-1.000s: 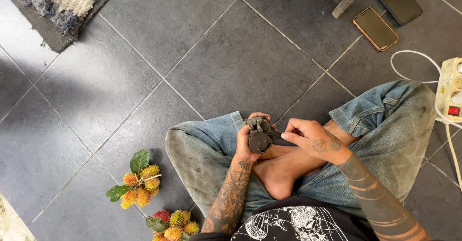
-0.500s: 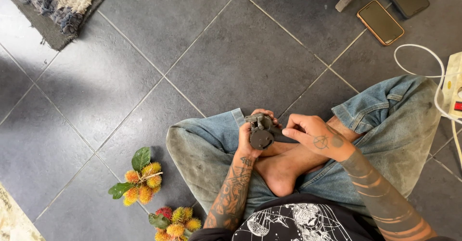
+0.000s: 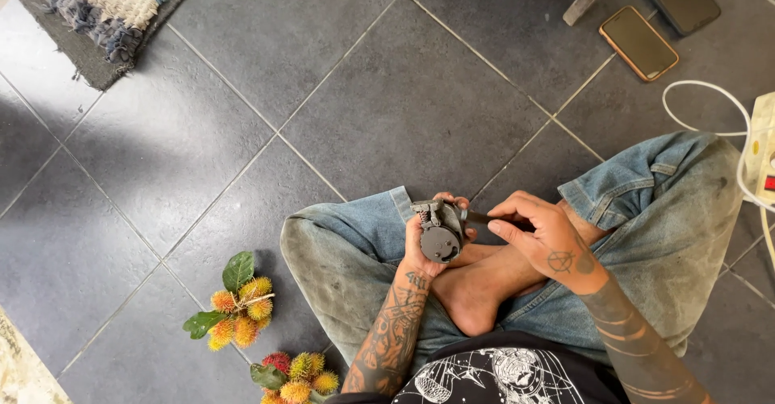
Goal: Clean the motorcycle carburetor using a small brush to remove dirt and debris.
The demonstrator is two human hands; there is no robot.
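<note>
A woven rug [image 3: 97, 4] is cut off by the top left corner, and a pale patch at the bottom left edge is too little seen to name. On the grey floor tiles [image 3: 387, 105], well to the left of the fingers, lie two bunches of spiky yellow and red fruit [image 3: 242, 307] with green leaves; the lower bunch is cut by the bottom edge.

The left hand [image 3: 424, 247] rises from a tattooed forearm, wrist bent up, fingers closed round a small grey metal device [image 3: 440, 230] with a round disc face and a spring on its left side. Most of its back is hidden in the palm, so its full shape is hard to make out. It sits above a bare foot [image 3: 476, 291] and crossed legs in blue jeans.

Just right of it, the right hand [image 3: 549, 238] comes in from the lower right, fingers curled and pinching a dark thin part that joins the device; its fingertips hide that part's end.

Farther right, two phones [image 3: 642, 41] lie on the floor, and a white cable [image 3: 710, 97] runs to a power strip cut off by the edge.
</note>
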